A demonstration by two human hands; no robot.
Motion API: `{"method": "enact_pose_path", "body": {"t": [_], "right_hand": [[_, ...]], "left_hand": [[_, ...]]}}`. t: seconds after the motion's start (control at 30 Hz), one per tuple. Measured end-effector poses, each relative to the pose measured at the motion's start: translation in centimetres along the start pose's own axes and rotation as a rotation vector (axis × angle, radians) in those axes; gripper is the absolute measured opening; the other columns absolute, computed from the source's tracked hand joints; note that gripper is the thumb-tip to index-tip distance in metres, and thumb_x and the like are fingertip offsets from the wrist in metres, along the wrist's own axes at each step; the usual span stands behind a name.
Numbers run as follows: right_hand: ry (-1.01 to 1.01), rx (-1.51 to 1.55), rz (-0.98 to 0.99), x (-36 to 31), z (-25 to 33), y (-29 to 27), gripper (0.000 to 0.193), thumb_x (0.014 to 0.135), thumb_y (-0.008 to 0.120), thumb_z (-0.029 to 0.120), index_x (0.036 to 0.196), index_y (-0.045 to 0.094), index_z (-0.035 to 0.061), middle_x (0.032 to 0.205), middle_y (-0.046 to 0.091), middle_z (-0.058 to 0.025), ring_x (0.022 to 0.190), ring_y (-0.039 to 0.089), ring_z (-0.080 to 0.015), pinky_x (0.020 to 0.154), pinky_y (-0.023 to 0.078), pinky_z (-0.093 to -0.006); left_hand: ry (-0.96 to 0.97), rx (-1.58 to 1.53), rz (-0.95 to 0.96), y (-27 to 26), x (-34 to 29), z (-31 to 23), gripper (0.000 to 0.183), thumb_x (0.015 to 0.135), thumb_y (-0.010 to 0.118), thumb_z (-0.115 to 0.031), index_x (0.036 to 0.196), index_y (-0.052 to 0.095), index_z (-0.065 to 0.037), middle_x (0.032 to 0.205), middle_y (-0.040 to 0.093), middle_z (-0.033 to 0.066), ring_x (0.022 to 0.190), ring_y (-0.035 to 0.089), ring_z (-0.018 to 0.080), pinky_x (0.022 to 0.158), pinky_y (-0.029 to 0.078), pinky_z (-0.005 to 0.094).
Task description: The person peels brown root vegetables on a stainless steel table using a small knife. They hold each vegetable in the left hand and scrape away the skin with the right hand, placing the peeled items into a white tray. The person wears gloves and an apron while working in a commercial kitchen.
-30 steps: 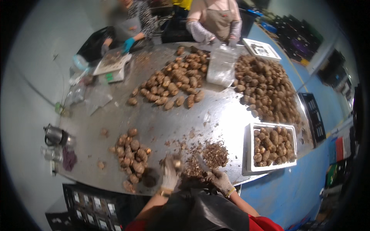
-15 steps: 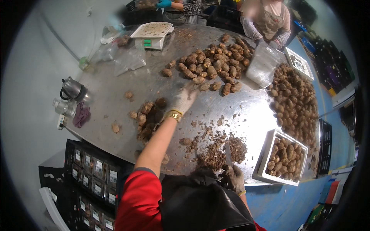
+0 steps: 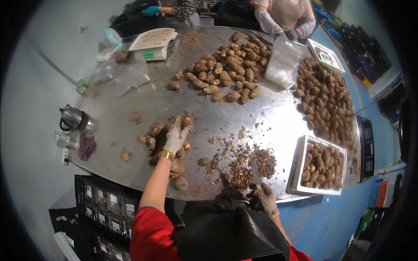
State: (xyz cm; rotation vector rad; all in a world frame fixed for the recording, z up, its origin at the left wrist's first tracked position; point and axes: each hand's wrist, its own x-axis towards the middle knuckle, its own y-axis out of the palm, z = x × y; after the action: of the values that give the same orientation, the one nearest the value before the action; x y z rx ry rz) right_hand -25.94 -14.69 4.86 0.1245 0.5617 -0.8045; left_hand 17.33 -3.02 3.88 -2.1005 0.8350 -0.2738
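Observation:
My left hand (image 3: 175,135), in a pale knitted glove, reaches over a small group of brown taro roots on the left of the metal table. Its fingers close round one taro (image 3: 187,121) at the group's far side. Other taros (image 3: 177,165) lie beside and under the wrist. Near the table's front edge my right hand (image 3: 263,199), in a dirtier glove, is closed round the handle of a knife (image 3: 256,172). The knife's blade points away from me over a heap of brown peelings (image 3: 237,172). A larger taro pile (image 3: 226,69) lies further back.
A white foam box of taros (image 3: 300,174) stands at the right, beside a long heap of taros (image 3: 324,102). Clear plastic bags (image 3: 283,63), a scale (image 3: 153,43) and a kettle (image 3: 74,116) are around the table. Two people (image 3: 287,17) stand across it.
My left hand has come back from the large far pile to the near-left group and now has a taro at its fingers. The right hand with the knife has hardly moved. The view has shifted slightly.

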Motion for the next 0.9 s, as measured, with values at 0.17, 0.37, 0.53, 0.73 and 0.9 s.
{"method": "enact_pose_path", "body": {"t": [0.17, 0.37, 0.53, 0.73, 0.9], "right_hand": [[-0.081, -0.028, 0.007, -0.4, 3.0, 1.9, 0.025, 0.098, 0.055, 0.023, 0.104, 0.062, -0.0010, 0.077, 0.064, -0.0043, 0.065, 0.061, -0.0115, 0.057, 0.048, -0.0261], [-0.213, -0.048, 0.051, -0.9, 8.1, 2.8, 0.024, 0.097, 0.060, 0.020, 0.104, 0.063, -0.0026, 0.077, 0.059, -0.0017, 0.074, 0.050, -0.0057, 0.065, 0.045, -0.0250], [-0.283, -0.113, 0.088, -2.0, 11.8, 3.2, 0.029, 0.095, 0.062, 0.021, 0.113, 0.062, -0.0014, 0.074, 0.059, -0.0079, 0.070, 0.054, -0.0086, 0.063, 0.046, -0.0272], [-0.437, -0.500, 0.055, -2.0, 13.0, 3.5, 0.027, 0.091, 0.064, 0.027, 0.107, 0.065, 0.0049, 0.072, 0.063, -0.0140, 0.064, 0.062, -0.0256, 0.060, 0.049, -0.0357], [-0.124, -0.645, -0.116, 0.6, 9.8, 1.2, 0.031, 0.092, 0.059, 0.039, 0.099, 0.066, 0.0098, 0.073, 0.063, -0.0143, 0.067, 0.063, -0.0307, 0.060, 0.048, -0.0417]], "left_hand": [[-0.021, -1.336, 0.269, 1.5, -6.6, -6.9, 0.050, 0.093, 0.056, -0.003, 0.140, 0.043, -0.009, 0.141, 0.044, 0.0097, 0.124, 0.050, 0.0258, 0.098, 0.050, 0.0359], [0.024, -1.421, 0.376, 2.5, -11.3, -11.8, 0.060, 0.085, 0.062, 0.011, 0.139, 0.046, -0.011, 0.136, 0.049, 0.0046, 0.120, 0.051, 0.0173, 0.097, 0.050, 0.0297], [0.154, -0.839, 0.312, 2.9, -12.6, -12.7, 0.071, 0.076, 0.077, -0.005, 0.138, 0.043, -0.004, 0.134, 0.051, 0.0091, 0.121, 0.050, 0.0199, 0.104, 0.042, 0.0340], [0.048, -1.073, 0.448, 4.5, -14.0, -10.4, 0.071, 0.076, 0.078, -0.010, 0.139, 0.044, -0.004, 0.133, 0.053, 0.0095, 0.120, 0.053, 0.0206, 0.102, 0.043, 0.0361], [0.177, -0.627, 0.480, 1.7, -14.9, -12.4, 0.072, 0.071, 0.081, -0.018, 0.135, 0.050, -0.005, 0.129, 0.057, 0.0125, 0.120, 0.054, 0.0238, 0.100, 0.044, 0.0374]]}}
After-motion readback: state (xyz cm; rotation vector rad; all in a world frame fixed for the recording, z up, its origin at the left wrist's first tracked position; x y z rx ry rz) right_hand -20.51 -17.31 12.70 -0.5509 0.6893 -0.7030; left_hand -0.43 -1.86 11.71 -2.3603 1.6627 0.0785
